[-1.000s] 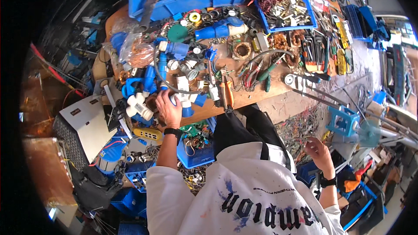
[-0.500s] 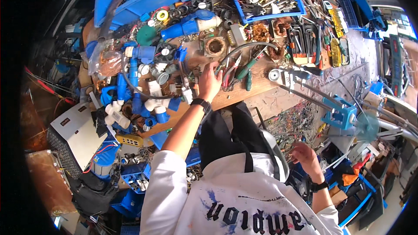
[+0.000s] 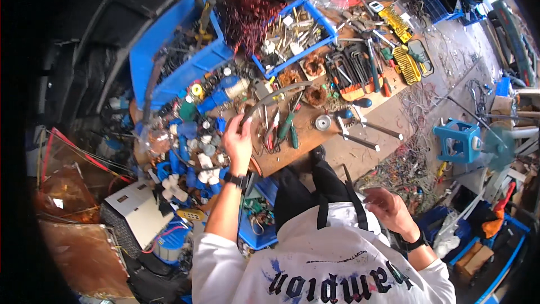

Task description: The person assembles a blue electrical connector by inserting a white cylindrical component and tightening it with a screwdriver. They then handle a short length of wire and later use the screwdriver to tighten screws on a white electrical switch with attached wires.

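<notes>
My left hand (image 3: 238, 143) is over the near left part of the wooden workbench, fingers closed at the end of a thick grey cable (image 3: 275, 93). From there the cable arcs right across the bench. Just right of this hand lie red-handled pliers (image 3: 272, 129) and green-handled tools (image 3: 289, 126). My right hand (image 3: 392, 209) hangs low on the right, beside my body and off the bench, fingers loosely bent with nothing visible in them. A metal puller-like tool with two long arms (image 3: 360, 142) and a round metal piece (image 3: 323, 123) lie at the bench's near right edge.
Blue and white plug connectors (image 3: 183, 152) crowd the left side. A big blue bin (image 3: 185, 73) and a blue tray of metal parts (image 3: 306, 8) stand at the back. Hex keys (image 3: 354, 67) lie right. A blue stool (image 3: 457, 141) stands on the cable-strewn floor.
The view has turned, so the bench sits differently. My left hand stays by the cable end near the pliers. My right hand has moved slightly inward, its fingers less curled.
</notes>
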`<state>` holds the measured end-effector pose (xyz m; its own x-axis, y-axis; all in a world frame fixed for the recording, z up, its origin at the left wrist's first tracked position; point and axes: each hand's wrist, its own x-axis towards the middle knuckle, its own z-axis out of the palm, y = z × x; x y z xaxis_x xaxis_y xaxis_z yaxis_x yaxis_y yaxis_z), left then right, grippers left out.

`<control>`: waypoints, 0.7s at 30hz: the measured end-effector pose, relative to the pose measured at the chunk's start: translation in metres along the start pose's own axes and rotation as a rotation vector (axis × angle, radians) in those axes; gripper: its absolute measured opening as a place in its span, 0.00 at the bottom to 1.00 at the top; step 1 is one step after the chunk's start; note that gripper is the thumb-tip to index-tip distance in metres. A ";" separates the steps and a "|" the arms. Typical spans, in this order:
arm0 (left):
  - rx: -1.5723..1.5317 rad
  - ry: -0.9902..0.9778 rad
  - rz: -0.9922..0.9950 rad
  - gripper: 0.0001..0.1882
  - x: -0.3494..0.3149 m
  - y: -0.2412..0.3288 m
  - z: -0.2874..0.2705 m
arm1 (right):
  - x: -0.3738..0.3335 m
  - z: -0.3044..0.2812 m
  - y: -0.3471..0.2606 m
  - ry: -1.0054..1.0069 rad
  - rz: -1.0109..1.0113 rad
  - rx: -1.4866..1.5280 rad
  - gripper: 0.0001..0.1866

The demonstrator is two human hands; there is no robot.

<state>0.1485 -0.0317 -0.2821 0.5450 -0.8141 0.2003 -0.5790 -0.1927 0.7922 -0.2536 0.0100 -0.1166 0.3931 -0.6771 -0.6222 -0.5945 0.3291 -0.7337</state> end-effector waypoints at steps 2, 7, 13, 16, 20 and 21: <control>-0.140 0.000 -0.128 0.08 0.003 0.057 -0.034 | 0.005 -0.003 -0.017 -0.022 -0.155 0.017 0.18; -0.088 0.084 0.222 0.08 -0.011 0.139 -0.096 | 0.025 -0.004 -0.066 -0.270 -0.235 0.650 0.24; 0.230 0.168 0.601 0.16 -0.056 0.205 -0.142 | 0.039 -0.020 -0.146 -0.312 -0.462 0.922 0.29; 0.352 0.246 0.725 0.17 -0.072 0.207 -0.146 | 0.039 -0.031 -0.159 -0.281 -0.504 0.845 0.24; 0.331 0.266 0.722 0.15 -0.082 0.205 -0.150 | 0.026 -0.036 -0.165 -0.287 -0.537 0.788 0.14; 0.312 0.270 0.675 0.15 -0.084 0.206 -0.151 | 0.025 -0.037 -0.165 -0.307 -0.552 0.755 0.13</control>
<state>0.0750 0.0795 -0.0487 0.1204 -0.6567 0.7445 -0.9586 0.1182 0.2593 -0.1722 -0.0853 -0.0009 0.7095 -0.6968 -0.1053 0.2895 0.4244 -0.8579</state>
